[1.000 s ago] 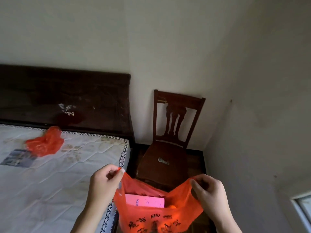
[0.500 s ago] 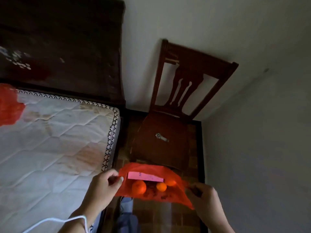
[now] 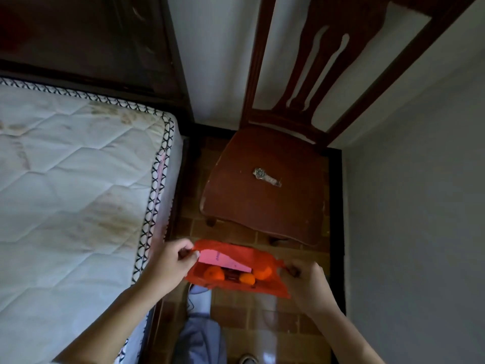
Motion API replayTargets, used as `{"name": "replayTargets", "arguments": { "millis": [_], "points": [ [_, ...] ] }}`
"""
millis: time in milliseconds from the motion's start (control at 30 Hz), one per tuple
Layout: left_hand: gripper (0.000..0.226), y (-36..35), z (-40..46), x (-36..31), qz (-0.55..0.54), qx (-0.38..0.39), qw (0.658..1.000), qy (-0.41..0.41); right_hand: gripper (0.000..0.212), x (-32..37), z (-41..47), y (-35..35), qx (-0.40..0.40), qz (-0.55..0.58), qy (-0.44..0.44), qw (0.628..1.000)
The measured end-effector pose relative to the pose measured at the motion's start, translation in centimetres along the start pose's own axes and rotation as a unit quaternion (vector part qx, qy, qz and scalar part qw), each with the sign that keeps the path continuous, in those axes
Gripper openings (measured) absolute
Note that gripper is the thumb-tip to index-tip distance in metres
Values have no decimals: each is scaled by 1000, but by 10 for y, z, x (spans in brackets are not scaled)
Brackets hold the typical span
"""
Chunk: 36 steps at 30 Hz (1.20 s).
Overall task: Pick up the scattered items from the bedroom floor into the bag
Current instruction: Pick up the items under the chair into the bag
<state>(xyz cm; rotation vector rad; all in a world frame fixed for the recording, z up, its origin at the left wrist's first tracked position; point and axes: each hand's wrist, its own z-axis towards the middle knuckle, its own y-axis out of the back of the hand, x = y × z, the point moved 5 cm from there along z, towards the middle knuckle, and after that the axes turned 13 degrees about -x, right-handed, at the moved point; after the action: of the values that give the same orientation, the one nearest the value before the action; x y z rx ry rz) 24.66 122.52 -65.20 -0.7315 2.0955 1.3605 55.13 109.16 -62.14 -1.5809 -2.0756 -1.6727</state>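
Both hands pinch the red plastic bag (image 3: 265,287) by its rim: left hand (image 3: 170,266) w/ thumb and fingers curled on the left edge, right hand (image 3: 305,283) gripping the right edge. Bag is held above the tiled floor (image 3: 262,311), in front of the wooden chair (image 3: 262,200), right of the mattress (image 3: 73,195). Mouth is stretched open left-right, long axis running hand to hand, opening facing up toward the camera. Inside: pink card (image 3: 223,260) lying flat along the far side, three oranges (image 3: 214,274) in a row below it, plus sth dark between them, can't tell what. A wristwatch (image 3: 266,177) lies on the chair seat.
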Motion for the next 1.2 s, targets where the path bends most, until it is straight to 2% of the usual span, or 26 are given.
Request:
{"name": "replayTargets", "arguments": {
  "millis": [133,367,500,633,767,867,1000,1100,1200],
  "points": [
    [26,-53,9,43,10,-7,1000,6,25,-43,17,-57,14,-6,-2,1000],
    [28,-111,30,107,30,-50,998,-35,28,-108,51,-121,16,-3,-14,1000],
    [31,-135,51,131,8,-37,997,-69,28,-129,81,-142,0,-41,57,998],
    [27,-156,76,159,9,-23,993,-116,11,-147,112,-173,-3,-120,135,984],
    [39,-192,103,191,26,-14,984,-175,55,-166,132,-219,-9,-191,224,956],
    [45,-226,118,207,64,-8,975,-215,50,-175,143,-273,21,-242,290,926],
    [42,-251,144,233,93,-24,965,-246,41,-183,178,-338,94,-286,319,899],
    [30,-276,149,243,96,0,961,-258,45,-192,210,-359,102,-320,314,888],
    [35,-304,147,257,111,17,955,-275,50,-199,231,-362,98,-320,318,887]
  ]
}}
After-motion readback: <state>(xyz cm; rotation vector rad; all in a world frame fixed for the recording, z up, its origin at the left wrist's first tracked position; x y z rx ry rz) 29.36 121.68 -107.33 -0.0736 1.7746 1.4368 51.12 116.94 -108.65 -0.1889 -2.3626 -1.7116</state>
